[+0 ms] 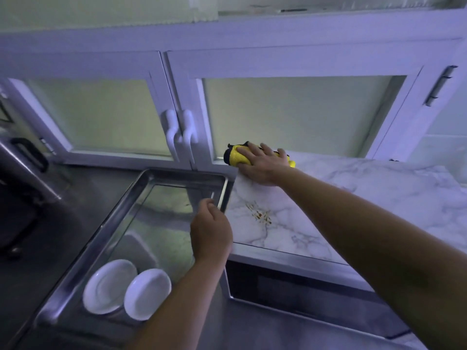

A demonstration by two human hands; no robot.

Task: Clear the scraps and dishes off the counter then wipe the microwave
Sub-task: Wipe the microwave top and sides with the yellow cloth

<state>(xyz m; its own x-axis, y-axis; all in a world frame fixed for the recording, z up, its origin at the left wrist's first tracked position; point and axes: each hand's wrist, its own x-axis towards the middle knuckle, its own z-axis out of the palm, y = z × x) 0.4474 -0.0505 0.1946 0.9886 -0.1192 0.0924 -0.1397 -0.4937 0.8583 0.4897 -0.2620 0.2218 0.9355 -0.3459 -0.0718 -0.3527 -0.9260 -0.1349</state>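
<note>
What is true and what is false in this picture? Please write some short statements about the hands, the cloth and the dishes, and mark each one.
1. The right hand presses on the yellow cloth. True.
2. The two white dishes are on the marble surface. False: they are in the metal tray.
3. Brown scraps lie on the marble surface. True.
4. The left hand holds the cloth. False: it is near the tray's rim, apart from the cloth.
5. The cabinet doors are open. False: both are closed.
</note>
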